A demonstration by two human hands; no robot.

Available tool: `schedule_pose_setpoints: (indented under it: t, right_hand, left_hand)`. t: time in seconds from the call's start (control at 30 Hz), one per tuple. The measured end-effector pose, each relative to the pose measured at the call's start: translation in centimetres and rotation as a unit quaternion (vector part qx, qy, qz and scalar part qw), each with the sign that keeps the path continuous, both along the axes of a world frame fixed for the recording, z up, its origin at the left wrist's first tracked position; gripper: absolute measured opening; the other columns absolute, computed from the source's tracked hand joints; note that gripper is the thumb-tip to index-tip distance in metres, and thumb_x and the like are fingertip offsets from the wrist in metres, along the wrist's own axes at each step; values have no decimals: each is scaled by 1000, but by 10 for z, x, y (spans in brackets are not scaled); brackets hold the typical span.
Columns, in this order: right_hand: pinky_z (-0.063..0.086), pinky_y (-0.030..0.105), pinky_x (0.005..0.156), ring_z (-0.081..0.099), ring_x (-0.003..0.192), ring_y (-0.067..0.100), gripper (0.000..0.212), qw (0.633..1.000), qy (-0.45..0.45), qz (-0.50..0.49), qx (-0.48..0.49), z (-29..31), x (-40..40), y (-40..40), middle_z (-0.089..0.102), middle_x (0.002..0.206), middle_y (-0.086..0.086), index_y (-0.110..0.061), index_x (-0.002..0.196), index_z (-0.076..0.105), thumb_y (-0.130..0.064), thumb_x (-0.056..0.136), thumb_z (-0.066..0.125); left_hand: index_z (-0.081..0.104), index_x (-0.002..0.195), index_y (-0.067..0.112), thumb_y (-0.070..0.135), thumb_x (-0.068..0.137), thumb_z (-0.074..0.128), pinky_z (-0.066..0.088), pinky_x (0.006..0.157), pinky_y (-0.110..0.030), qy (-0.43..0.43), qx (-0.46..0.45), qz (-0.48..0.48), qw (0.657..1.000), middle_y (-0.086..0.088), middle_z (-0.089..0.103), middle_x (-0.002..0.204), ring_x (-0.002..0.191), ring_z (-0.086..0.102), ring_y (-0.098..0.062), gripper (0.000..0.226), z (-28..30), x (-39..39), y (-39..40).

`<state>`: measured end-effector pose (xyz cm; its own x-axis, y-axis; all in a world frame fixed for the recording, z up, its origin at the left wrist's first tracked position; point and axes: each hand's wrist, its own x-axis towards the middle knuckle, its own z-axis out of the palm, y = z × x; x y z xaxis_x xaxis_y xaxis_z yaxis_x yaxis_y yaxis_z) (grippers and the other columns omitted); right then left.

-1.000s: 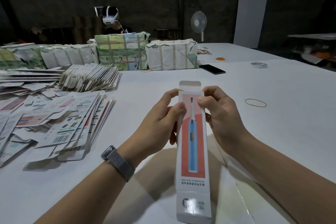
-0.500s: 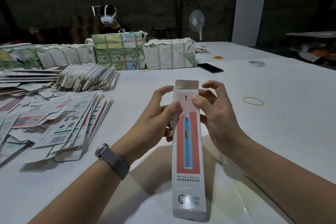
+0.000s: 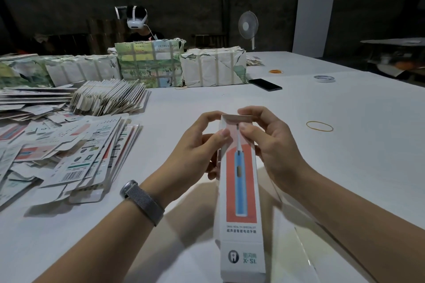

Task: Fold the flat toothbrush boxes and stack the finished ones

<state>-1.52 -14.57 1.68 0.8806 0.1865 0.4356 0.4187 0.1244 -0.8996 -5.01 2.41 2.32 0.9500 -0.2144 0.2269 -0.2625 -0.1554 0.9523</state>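
A long white toothbrush box (image 3: 240, 193) with a red panel and a blue toothbrush picture stands lengthwise before me above the white table (image 3: 345, 145). My left hand (image 3: 197, 147) grips its far end from the left, thumb on the front face. My right hand (image 3: 269, 140) grips the same end from the right, thumb on the front and index finger over the bent top flap. Flat unfolded boxes (image 3: 87, 156) lie in a loose pile on the left.
A fanned bundle of flats (image 3: 110, 96) and wrapped packs (image 3: 149, 64) line the back left. A phone (image 3: 265, 84), a tape roll (image 3: 323, 78) and a rubber band (image 3: 319, 126) lie to the right. Another person (image 3: 138, 23) sits behind the packs. A fan (image 3: 248, 25) stands further back.
The top flap, upright earlier, is now bent over the box's far end under my right index finger. Both hands shifted slightly up the box.
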Motion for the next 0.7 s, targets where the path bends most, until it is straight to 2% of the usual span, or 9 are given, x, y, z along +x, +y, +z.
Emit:
schedule_pose_setpoints:
  t: [0.03, 0.13, 0.27, 0.37, 0.53, 0.6, 0.7]
  right_hand:
    - [58, 24, 66, 74, 80, 19, 5, 1000, 8, -1, -5, 2, -2, 1, 69, 90, -7, -26, 99, 63, -27, 99, 58]
    - [59, 24, 66, 70, 67, 16, 32, 999, 45, 6, 0, 6, -3, 4, 65, 74, -8, -18, 91, 59, -49, 85, 60]
    - [58, 24, 63, 68, 63, 18, 16, 996, 85, 13, -16, 7, -4, 3, 65, 68, -5, -18, 91, 56, -30, 101, 53]
    - [59, 29, 63, 67, 62, 21, 14, 996, 89, 4, 1, 9, -3, 2, 64, 71, 1, -18, 87, 58, -21, 101, 54]
    - [58, 32, 64, 66, 63, 22, 16, 997, 67, -24, 25, 8, -4, 4, 60, 82, 14, -23, 84, 60, -20, 100, 58]
    - [58, 35, 66, 65, 64, 22, 23, 997, 65, -34, 36, 8, -5, 5, 59, 82, 13, -29, 78, 60, -22, 100, 58]
    - [56, 34, 65, 61, 64, 20, 25, 996, 72, -34, 45, 10, -6, 5, 58, 79, 9, -30, 76, 59, -21, 99, 57]
  left_hand:
    - [46, 125, 34, 43, 100, 49, 52, 55, -31, -4, 9, -1, 1000, -3, 72, 78, 71, 69, -23, 27, 0, 0, -1]
    - [47, 123, 35, 36, 105, 45, 53, 55, -34, -13, 36, -6, 999, -1, 73, 78, 70, 70, -23, 18, 1, -1, -4]
    - [48, 123, 34, 35, 105, 45, 51, 52, -31, -21, 48, -3, 999, -1, 72, 77, 69, 69, -23, 18, 2, -2, -5]
    - [49, 122, 36, 33, 106, 45, 48, 52, -33, -31, 48, -5, 998, -2, 71, 77, 68, 66, -26, 17, 3, -2, -6]
    - [45, 124, 49, 38, 105, 42, 53, 52, -25, -36, 58, -8, 998, 10, 71, 77, 71, 71, -12, 22, 3, -2, -10]
    - [41, 122, 59, 46, 100, 44, 59, 58, -27, -30, 57, -18, 998, 11, 70, 83, 80, 72, -10, 27, 3, -2, -10]
    - [38, 124, 64, 52, 95, 48, 57, 59, -25, -45, 46, -21, 998, 7, 69, 88, 83, 72, -8, 33, 2, -1, -11]
